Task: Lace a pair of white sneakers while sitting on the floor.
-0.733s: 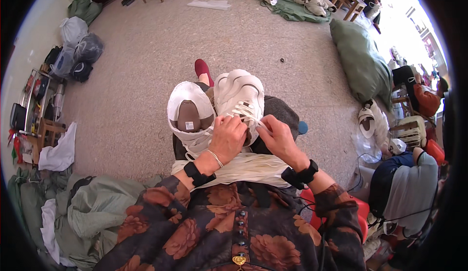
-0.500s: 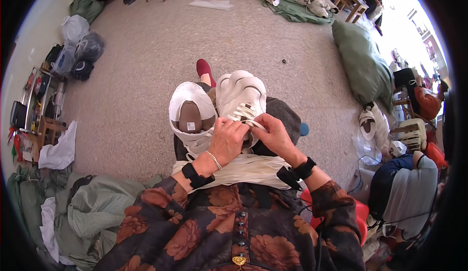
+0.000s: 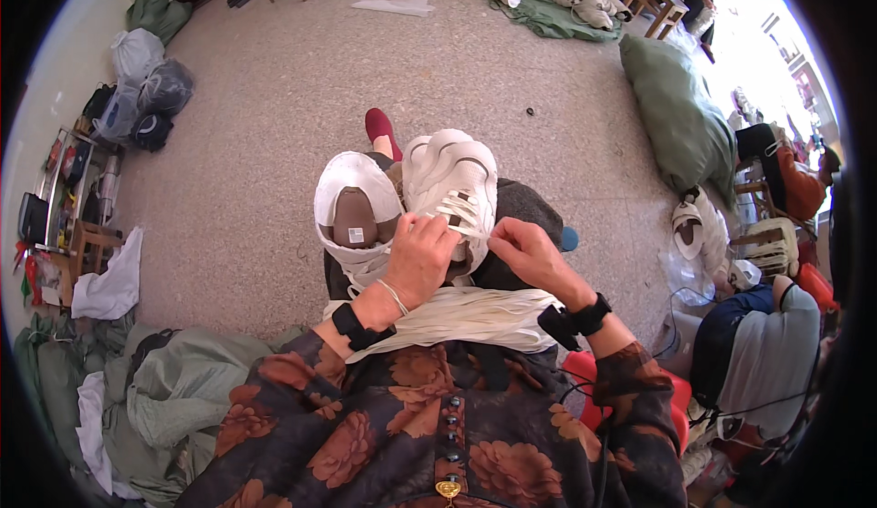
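Note:
A white sneaker (image 3: pixel 454 168) lies on my lap, toe pointing away, with cream lacing across its tongue. My left hand (image 3: pixel 420 257) is closed over the near left side of its lacing; the fingertips are partly hidden. On the other side, my right hand (image 3: pixel 532 250) pinches a cream shoelace (image 3: pixel 475 231) drawn out to the right from the eyelets. A second white shoe (image 3: pixel 354 172) with a brown lining sits left of the first, opening up. Across my lap, nearest my body, lies a thick bundle of cream laces (image 3: pixel 457 318).
A stuffed green sack (image 3: pixel 671 111) lies at the right, near more shoes (image 3: pixel 690 229). Co-workers (image 3: pixel 767 353) sit along the right side. Shoes lie on a green cloth (image 3: pixel 539 15) at the back. Green fabric (image 3: pixel 196 389) is heaped at the lower left, below a rack (image 3: pixel 78 179).
My right hand has moved a little to the right, away from the lacing, with the shoelace stretched after it. My left hand has shifted slightly left and stays at the sneaker.

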Available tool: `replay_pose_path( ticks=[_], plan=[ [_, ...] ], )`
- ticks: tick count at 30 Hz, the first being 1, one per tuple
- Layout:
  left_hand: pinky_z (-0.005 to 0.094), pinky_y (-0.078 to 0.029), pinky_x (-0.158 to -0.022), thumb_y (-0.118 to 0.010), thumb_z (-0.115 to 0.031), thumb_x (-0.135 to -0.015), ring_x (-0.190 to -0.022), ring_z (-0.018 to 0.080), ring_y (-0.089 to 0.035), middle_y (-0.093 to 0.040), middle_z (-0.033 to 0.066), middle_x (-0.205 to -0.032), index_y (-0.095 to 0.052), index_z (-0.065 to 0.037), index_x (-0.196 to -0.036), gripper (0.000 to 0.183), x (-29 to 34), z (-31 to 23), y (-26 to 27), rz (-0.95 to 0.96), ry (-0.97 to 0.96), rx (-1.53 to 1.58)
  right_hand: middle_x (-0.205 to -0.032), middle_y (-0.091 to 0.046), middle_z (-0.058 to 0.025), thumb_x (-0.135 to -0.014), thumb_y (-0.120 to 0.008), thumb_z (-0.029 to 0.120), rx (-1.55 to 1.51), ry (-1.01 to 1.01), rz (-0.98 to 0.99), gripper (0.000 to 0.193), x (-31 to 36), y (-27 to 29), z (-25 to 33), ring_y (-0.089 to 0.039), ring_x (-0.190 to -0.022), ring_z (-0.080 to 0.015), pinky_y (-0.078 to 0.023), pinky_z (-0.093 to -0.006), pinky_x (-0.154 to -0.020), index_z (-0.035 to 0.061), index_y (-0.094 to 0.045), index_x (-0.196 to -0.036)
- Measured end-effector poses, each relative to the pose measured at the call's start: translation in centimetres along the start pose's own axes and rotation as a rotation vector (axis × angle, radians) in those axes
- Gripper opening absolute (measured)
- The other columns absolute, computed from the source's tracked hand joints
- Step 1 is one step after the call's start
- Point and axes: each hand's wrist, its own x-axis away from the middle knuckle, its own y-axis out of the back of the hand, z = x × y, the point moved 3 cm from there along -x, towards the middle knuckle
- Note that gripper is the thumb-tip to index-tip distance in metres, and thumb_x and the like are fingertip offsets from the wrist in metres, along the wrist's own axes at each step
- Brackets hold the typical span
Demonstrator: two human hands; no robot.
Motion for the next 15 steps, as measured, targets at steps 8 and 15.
replay_pose_path(
  ticks=[8, 15],
  plan=[
    [0.0396, -0.040, -0.085, -0.061, -0.006, -0.086, -0.083, 0.0247, -0.061, -0.064, 0.0067, -0.083, -0.067, -0.008, -0.101, 0.016, 0.8, 3.3, 3.5, 0.020, 0.074, 0.013, -0.086, -0.065, -0.0050, -0.097, -0.058, 0.019, -0.476, -0.044, -0.023, 0.023, 5.6, 4.3, 3.5, -0.058, -0.080, -0.0083, -0.046, -0.0235, -0.073, 0.0017, -0.063, -0.083],
    [0.0443, -0.039, -0.093, -0.062, -0.008, -0.088, -0.087, 0.0267, -0.061, -0.064, 0.0075, -0.090, -0.070, -0.008, -0.096, 0.011, 2.7, 10.5, 7.7, 0.010, 0.219, -0.305, -0.092, -0.068, -0.0151, -0.098, -0.054, 0.030, -0.740, 0.336, 0.066, 0.037, 8.0, 7.5, 5.7, -0.063, -0.104, -0.0306, -0.041, -0.0509, -0.103, 0.0075, -0.054, -0.070]
  ],
)
